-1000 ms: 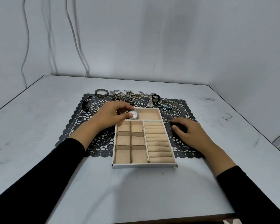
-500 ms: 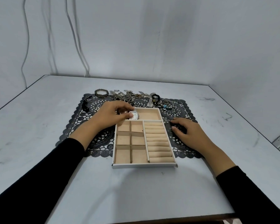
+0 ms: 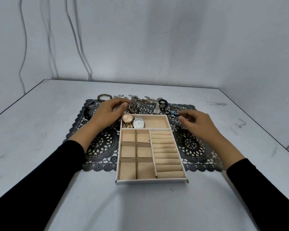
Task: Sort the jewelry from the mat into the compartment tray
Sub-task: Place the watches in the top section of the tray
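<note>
The beige compartment tray [image 3: 150, 180] lies on the black lace mat [image 3: 100, 145]. In its long far compartment sit a gold watch [image 3: 128, 119] and a silver watch [image 3: 138, 123], side by side at the left end. My left hand [image 3: 107, 112] hovers left of the tray's far corner, fingers loosely curved, holding nothing. My right hand [image 3: 196, 124] hovers over the mat right of the tray, fingers relaxed toward a blue-beaded piece [image 3: 173, 112]. Tangled chains [image 3: 136, 102], a dark bead bracelet [image 3: 163, 104] and a silver clasp piece [image 3: 156, 110] lie along the mat's far edge.
A metal bangle [image 3: 104, 97] sits at the mat's far left corner, with thin rings and a black band [image 3: 88, 110] on the left side. The grey table [image 3: 40, 164] meets a wall behind and to the right; cables hang at the back left.
My left hand has let go of the silver watch and drawn back left, leaving both watches uncovered in the tray. My right hand has lifted and moved farther toward the jewelry.
</note>
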